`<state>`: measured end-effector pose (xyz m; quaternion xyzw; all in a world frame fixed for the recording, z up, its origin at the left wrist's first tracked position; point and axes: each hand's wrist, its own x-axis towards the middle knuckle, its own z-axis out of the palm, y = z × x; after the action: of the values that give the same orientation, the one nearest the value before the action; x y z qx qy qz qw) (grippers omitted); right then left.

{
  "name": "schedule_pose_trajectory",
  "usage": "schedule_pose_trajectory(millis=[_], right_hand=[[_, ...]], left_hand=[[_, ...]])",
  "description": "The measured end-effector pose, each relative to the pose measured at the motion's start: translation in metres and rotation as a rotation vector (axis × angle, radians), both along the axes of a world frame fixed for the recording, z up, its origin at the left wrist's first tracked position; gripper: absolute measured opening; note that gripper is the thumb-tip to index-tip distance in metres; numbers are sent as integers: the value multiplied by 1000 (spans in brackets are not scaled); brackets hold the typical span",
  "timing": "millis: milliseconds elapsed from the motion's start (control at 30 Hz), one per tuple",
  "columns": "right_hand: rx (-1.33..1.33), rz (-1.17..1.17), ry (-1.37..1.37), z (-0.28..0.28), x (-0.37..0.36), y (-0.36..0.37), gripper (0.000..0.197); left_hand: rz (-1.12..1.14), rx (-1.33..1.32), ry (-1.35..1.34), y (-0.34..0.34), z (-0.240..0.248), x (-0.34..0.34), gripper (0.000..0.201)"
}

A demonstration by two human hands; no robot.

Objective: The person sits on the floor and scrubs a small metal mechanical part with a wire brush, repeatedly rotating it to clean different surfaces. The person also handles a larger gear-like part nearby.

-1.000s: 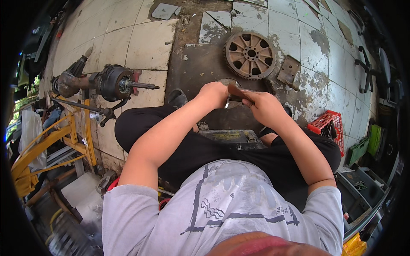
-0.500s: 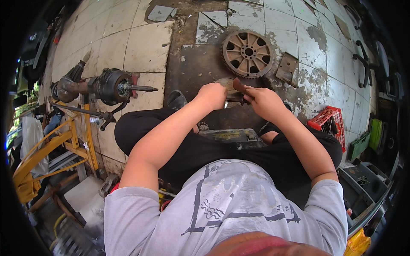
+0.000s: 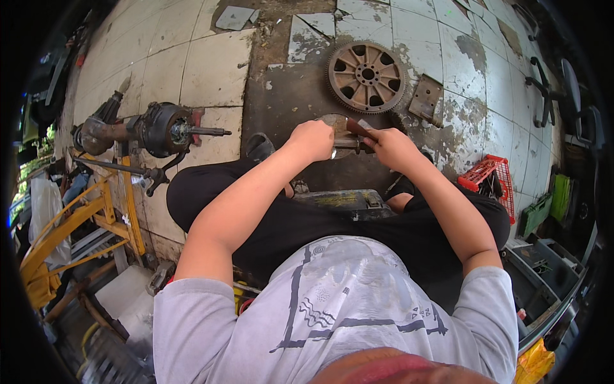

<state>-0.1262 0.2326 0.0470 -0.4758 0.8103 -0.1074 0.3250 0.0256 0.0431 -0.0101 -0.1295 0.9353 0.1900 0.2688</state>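
Between my hands is a round grey metal part [image 3: 343, 142], partly covered by them, with a bar-like piece across its near side. My left hand [image 3: 312, 140] is closed on the left side of this part. In my right hand [image 3: 391, 149], pinched between thumb and fingers, is a curled reddish-brown piece of sandpaper [image 3: 360, 128] that leans over the metal part. Whether the sandpaper touches the metal I cannot tell. A large toothed flywheel [image 3: 378, 93] lies flat on the floor just beyond my hands.
A rusty metal plate [image 3: 426, 100] lies right of the flywheel. A dark case [image 3: 339, 200] sits between my legs. At left, an axle-like assembly [image 3: 153, 130] rests by a yellow stand [image 3: 131, 205]. A red plastic basket [image 3: 491, 171] and grey toolbox [image 3: 543, 272] stand at right.
The sandpaper has tilted and shifted slightly in my right hand over the metal part. The whole view has moved a little; my left hand keeps its hold.
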Motion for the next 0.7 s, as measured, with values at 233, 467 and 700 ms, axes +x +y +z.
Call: schedule_pose_trajectory(millis=[233,467,700], right_hand=[[-23,45,-43,2,3,-7,33],[-438,72,-23,-13,18,9,36],[-276,25,-34,4,9,-1,35]], left_hand=[[40,4,9,2,9,-3,20],[18,-2,10,0,10,0,26],[11,31,14,0,11,2,26]])
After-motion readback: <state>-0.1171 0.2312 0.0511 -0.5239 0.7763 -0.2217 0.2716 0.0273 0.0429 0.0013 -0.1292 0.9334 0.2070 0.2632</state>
